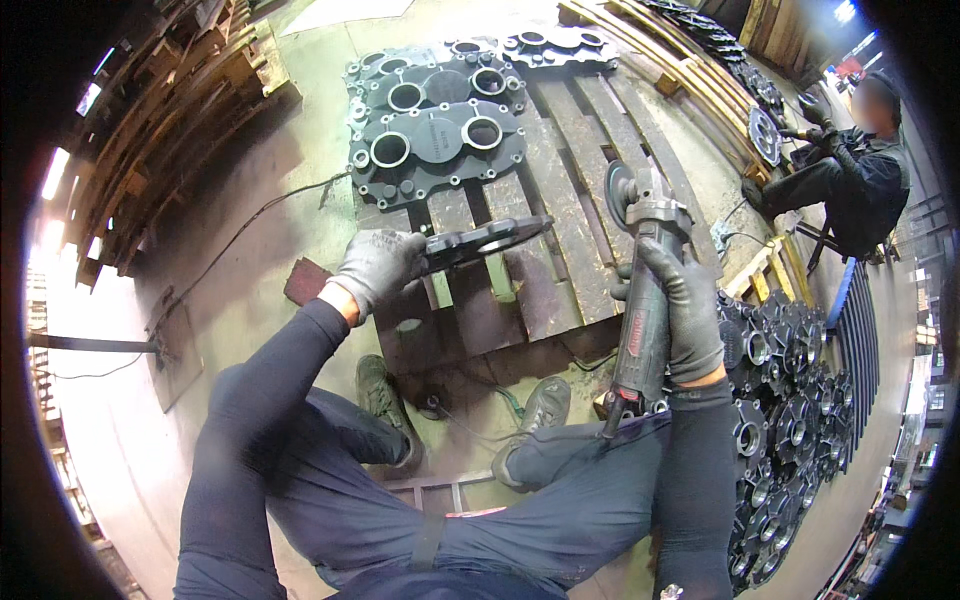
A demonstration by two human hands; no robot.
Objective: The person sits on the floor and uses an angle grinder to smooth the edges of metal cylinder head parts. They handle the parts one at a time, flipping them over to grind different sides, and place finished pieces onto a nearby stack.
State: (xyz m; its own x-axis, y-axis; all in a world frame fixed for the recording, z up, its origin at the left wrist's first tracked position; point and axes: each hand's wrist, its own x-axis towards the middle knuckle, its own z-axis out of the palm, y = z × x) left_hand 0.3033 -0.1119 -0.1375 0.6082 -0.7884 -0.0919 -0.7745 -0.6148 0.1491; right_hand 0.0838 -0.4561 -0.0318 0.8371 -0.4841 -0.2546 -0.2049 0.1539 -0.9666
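In a grey glove, my left hand [380, 268] grips one end of a dark cast metal cover plate [490, 240], held nearly edge-on above the wooden pallet [540, 300]. My right hand [685, 305], also gloved, is wrapped around the body of an angle grinder [645, 325]. The grinder stands upright with its disc [617, 195] at the top, to the right of the plate and apart from it. Whether the disc spins I cannot tell. Beyond my left hand, several similar cover plates [437, 145] with round holes lie stacked on the pallet's far left.
Many dark castings [770, 430] are piled to my right. Stacked wooden pallets [180, 130] stand at the far left. A seated person [850, 170] at the right handles another plate [765, 135]. Cables [265, 210] run across the floor, some near my shoes [545, 405].
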